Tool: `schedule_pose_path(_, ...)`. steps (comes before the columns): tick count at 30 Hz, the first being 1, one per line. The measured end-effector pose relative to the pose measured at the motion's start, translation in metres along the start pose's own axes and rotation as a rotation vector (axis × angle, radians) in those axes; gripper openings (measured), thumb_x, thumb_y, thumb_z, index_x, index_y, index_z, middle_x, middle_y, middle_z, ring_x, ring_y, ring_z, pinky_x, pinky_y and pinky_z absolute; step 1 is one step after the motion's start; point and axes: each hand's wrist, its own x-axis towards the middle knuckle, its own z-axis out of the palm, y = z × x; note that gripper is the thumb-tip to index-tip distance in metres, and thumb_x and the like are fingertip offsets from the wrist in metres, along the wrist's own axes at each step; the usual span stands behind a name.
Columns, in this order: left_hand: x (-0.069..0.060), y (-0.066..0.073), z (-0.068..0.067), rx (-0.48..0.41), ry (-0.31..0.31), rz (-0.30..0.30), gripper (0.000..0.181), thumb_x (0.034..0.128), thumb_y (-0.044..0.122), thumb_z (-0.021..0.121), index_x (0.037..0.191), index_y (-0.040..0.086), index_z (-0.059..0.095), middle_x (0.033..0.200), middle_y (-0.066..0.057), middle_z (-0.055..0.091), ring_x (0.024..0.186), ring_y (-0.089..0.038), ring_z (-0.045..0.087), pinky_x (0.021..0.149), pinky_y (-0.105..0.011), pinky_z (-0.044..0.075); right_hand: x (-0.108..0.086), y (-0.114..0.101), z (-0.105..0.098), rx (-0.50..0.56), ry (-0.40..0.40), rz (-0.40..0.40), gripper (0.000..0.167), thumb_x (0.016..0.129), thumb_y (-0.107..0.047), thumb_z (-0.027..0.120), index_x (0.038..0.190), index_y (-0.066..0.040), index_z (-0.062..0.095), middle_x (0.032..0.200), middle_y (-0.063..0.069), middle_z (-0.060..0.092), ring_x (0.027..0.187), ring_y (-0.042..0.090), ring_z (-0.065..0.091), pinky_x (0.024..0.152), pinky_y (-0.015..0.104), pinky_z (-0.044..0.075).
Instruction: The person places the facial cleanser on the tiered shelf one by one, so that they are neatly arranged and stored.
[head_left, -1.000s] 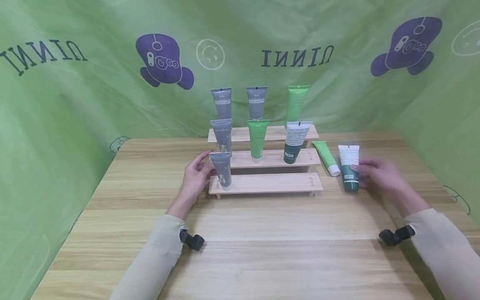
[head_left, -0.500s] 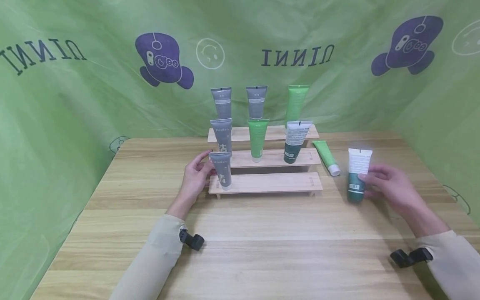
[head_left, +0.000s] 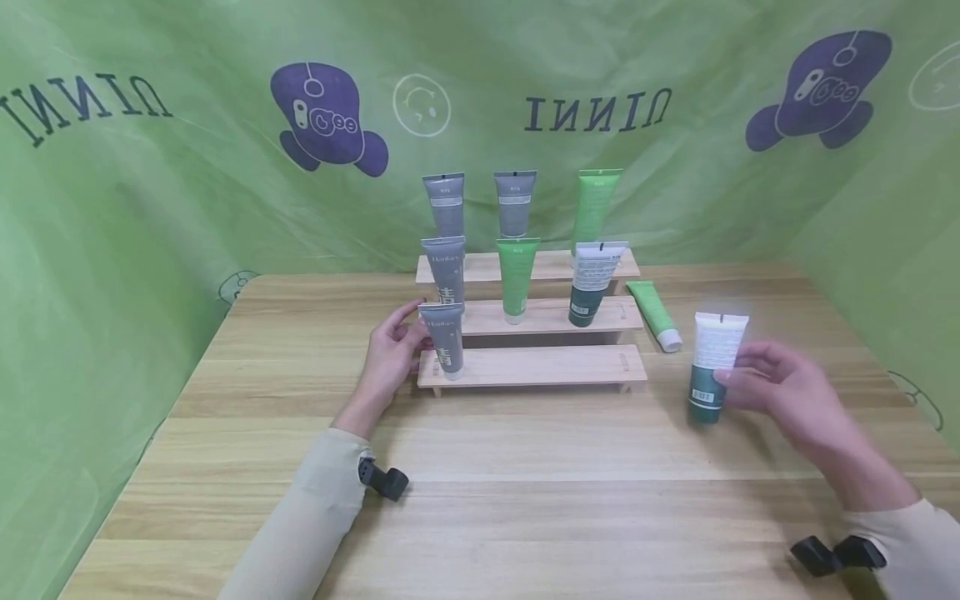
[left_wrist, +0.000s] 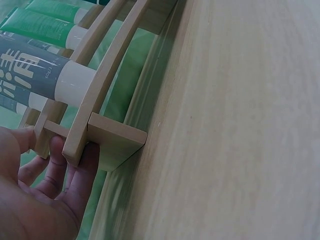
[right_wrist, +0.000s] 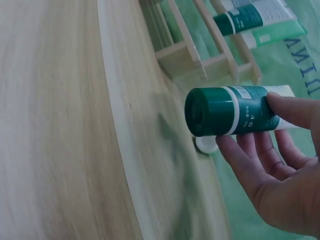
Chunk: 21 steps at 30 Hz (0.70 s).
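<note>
My right hand (head_left: 787,396) pinches a white and dark green squeeze tube (head_left: 712,354) between thumb and fingers. The tube stands upright, cap down, right of the rack; in the right wrist view its green cap (right_wrist: 205,111) is clear of the table. At the left end of the three-step wooden rack (head_left: 543,367), my left hand (head_left: 390,354) grips the step ends, its fingers curled under the wood in the left wrist view. Close by that hand, a grey tube (head_left: 444,337) stands on the lowest step, white cap down.
The middle step bears a grey tube (head_left: 447,267), a green tube (head_left: 516,279) and a white and green tube (head_left: 591,283). On the top step are two grey tubes and a green tube (head_left: 596,204). Another green tube (head_left: 654,312) lies on the table right of the rack.
My right hand has drawn the white and green tube away from the lying green tube, toward me and slightly right. The left hand keeps its place on the rack.
</note>
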Motion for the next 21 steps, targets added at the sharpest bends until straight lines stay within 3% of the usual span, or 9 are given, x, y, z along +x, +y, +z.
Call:
schedule_pose_path(6,0.000,-0.001,0.000,0.012,0.003,0.008,0.047,0.1038,0.014,0.057,0.150,0.013,0.047,0.109,-0.020,0.068,0.086,-0.020,0.068,0.076,-0.041,0.062,-0.009,-0.013,0.018,0.024,-0.006,-0.077,0.033,0.097,-0.011,0.068,0.125,-0.007,0.053,0.112,-0.010,0.068,0.098,0.007,0.068,0.081,0.022,0.058)
schedule_pose_path(13,-0.001,0.000,0.000,0.019,0.007,0.008,0.047,0.1035,0.015,0.057,0.150,0.013,0.047,0.110,-0.020,0.069,0.083,-0.017,0.068,0.073,-0.038,0.062,-0.016,-0.031,0.041,-0.069,-0.002,-0.059,0.047,0.094,-0.021,0.074,0.130,0.000,0.051,0.116,-0.004,0.067,0.102,0.001,0.064,0.083,0.016,0.051)
schedule_pose_path(21,-0.001,0.002,0.001,0.013,0.010,0.008,0.047,0.1032,0.015,0.058,0.149,0.014,0.048,0.109,-0.019,0.069,0.083,-0.018,0.068,0.072,-0.040,0.062,-0.016,-0.052,0.074,-0.006,-0.015,-0.141,0.044,0.091,-0.014,0.076,0.124,0.003,0.053,0.114,0.006,0.066,0.101,0.007,0.066,0.083,0.023,0.057)
